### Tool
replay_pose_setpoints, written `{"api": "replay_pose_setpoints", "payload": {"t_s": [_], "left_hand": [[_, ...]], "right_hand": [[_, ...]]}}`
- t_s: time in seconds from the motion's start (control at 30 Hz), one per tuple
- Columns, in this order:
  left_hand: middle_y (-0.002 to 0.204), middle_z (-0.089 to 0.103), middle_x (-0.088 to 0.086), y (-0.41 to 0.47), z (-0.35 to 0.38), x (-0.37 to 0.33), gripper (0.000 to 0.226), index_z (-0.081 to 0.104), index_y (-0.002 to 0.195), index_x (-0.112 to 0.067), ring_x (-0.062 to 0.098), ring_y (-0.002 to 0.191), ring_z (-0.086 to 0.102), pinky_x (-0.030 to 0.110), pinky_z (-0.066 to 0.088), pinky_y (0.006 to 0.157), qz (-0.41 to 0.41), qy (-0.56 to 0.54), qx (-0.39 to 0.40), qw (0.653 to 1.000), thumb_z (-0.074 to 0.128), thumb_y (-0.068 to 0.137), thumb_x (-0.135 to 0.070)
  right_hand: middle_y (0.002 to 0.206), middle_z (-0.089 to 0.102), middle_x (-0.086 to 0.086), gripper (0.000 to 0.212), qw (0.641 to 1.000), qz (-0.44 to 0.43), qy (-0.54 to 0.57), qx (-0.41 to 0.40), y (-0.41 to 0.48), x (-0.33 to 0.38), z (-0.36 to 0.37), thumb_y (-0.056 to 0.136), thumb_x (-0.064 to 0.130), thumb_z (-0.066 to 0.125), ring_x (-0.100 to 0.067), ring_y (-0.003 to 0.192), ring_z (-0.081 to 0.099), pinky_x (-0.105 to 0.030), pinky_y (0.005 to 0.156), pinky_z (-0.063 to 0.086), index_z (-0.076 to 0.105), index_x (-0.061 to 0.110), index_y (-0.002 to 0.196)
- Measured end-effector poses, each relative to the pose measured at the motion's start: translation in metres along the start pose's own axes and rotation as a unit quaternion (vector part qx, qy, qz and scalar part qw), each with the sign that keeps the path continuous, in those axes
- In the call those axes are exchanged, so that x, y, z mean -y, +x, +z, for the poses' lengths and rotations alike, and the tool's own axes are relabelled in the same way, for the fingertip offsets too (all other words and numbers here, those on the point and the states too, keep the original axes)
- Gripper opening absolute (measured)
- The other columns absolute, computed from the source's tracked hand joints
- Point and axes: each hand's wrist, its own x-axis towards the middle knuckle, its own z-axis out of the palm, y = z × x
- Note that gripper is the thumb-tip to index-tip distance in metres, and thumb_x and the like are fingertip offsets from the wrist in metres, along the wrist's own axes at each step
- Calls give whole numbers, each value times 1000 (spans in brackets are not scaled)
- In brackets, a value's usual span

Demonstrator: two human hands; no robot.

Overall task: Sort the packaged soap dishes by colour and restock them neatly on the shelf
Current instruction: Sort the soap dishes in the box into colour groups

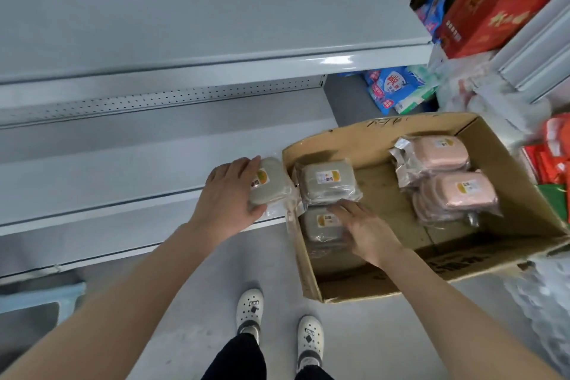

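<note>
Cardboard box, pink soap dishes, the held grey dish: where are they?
cardboard box [370,142]: head view, bare back wall.
pink soap dishes [453,197]: head view, nearer pack's lid.
held grey soap dish [271,185]: head view, its lid.

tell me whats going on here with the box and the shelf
A person is restocking from an open brown cardboard box on the floor. The left grip holds one grey-green plastic-wrapped soap dish at the right end of the low grey metal shelf. The right grip rests on another grey-green wrapped dish inside the box, in front of a second grey-green stack. Two stacks of pink wrapped soap dishes lie apart at the box's right side.
</note>
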Motion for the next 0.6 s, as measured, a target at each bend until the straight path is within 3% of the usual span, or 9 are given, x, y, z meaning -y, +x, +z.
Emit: {"api": "replay_pose_setpoints", "payload": {"t_s": [0.07, 0.1, 0.17, 0.27, 0.37, 0.5, 0.6], "left_hand": [[130, 54, 6, -1, -2, -18, 89, 44, 139, -16, 33, 111, 56, 49, 45, 96, 8, 8, -3, 1000, 76, 63, -47], [133, 53, 5, -1, -2, -29, 88, 43, 140, -17, 32, 114, 54, 50, 44, 96, 10, 8, 0, 1000, 75, 64, -47], [137, 51, 3, 0, -3, -55, 89, 42, 143, -19, 30, 119, 51, 48, 44, 96, 16, 6, 7, 1000, 76, 66, -48], [142, 46, 3, 5, -1, -96, 90, 36, 146, -20, 28, 125, 46, 44, 41, 99, 26, -10, 15, 1000, 74, 70, -50], [145, 41, 2, 4, 6, -130, 92, 33, 146, -18, 24, 131, 41, 40, 37, 106, 46, -37, 18, 998, 75, 71, -51], [145, 42, 3, -8, 18, -152, 93, 36, 144, -15, 22, 132, 40, 32, 32, 111, 71, -53, 29, 996, 77, 70, -53], [142, 46, 3, -14, 22, -137, 85, 43, 140, -17, 23, 130, 43, 34, 34, 110, 59, -41, 21, 997, 69, 73, -62]], "right_hand": [[145, 41, 0, 67, 998, 14, 20, -60, -9, -8, -28, 89, 21, 61, -20, 104, 61, -34, 87, 55, 28, 29, 147], [142, 43, -2, 68, 996, 18, 27, -86, -12, -12, -43, 90, 25, 59, -21, 99, 62, -37, 85, 56, 24, 28, 148], [147, 38, -3, 75, 993, -3, 26, -116, -17, -18, -71, 89, 36, 60, -23, 118, 55, -42, 98, 51, 17, 27, 150], [158, 21, 0, 88, 992, -75, 0, -97, -28, -16, -98, 86, 48, 65, -18, 139, 32, -32, 112, 32, 15, 22, 153], [159, 16, 1, 98, 991, -119, -6, -66, -37, -9, -98, 79, 51, 72, -15, 141, 25, -32, 113, 30, 18, 18, 154], [147, 37, 0, 88, 990, -129, 7, -65, -46, -21, -70, 75, 44, 78, -18, 130, 42, -37, 104, 44, 33, 18, 146], [142, 39, 0, 87, 993, -108, 0, -40, -52, -46, -61, 76, 44, 76, -20, 127, 41, -36, 106, 41, 28, 25, 146]]}}
